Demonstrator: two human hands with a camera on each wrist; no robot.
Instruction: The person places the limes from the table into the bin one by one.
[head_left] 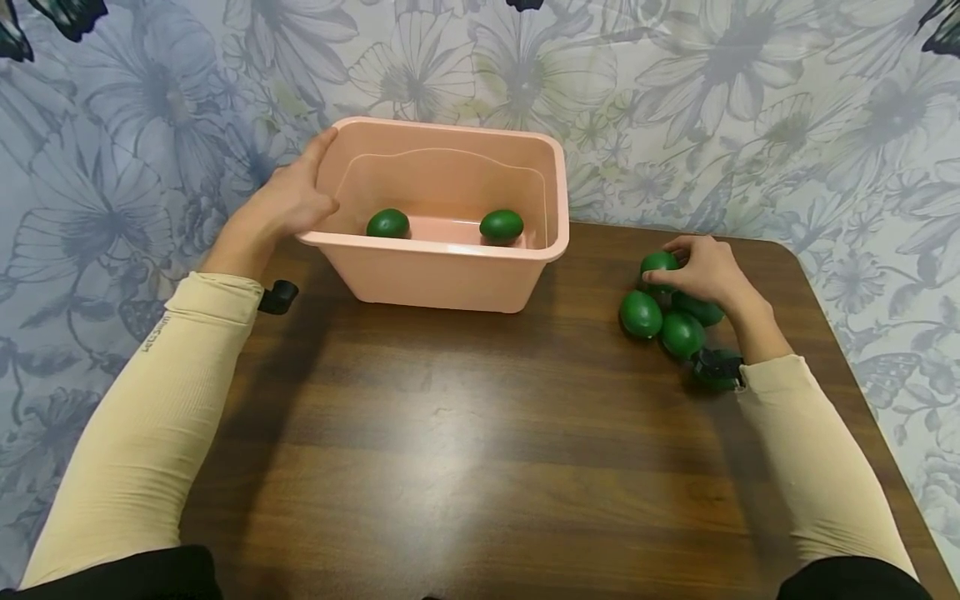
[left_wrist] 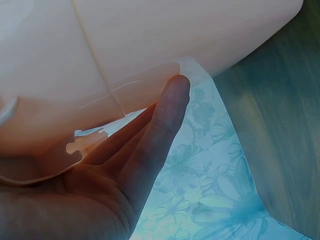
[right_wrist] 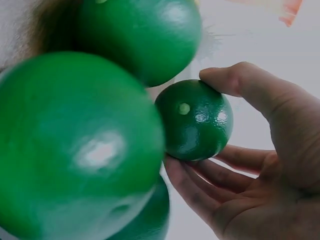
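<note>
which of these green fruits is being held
The green fruit farthest back in the right-side cluster, pinched by the right hand; the other fruits beside it and the two in the pink tub are not gripped.

Head view bright, fairly sharp; whitish glare on brown wood-grained table (head_left: 442, 442), soft shadow beside left cream fabric sleeve (head_left: 150, 425). Left wrist view dim, blue-tinted, soft. Right wrist view: white highlights on glossy green rounded fruits (right_wrist: 80, 145), background washed out.
</note>
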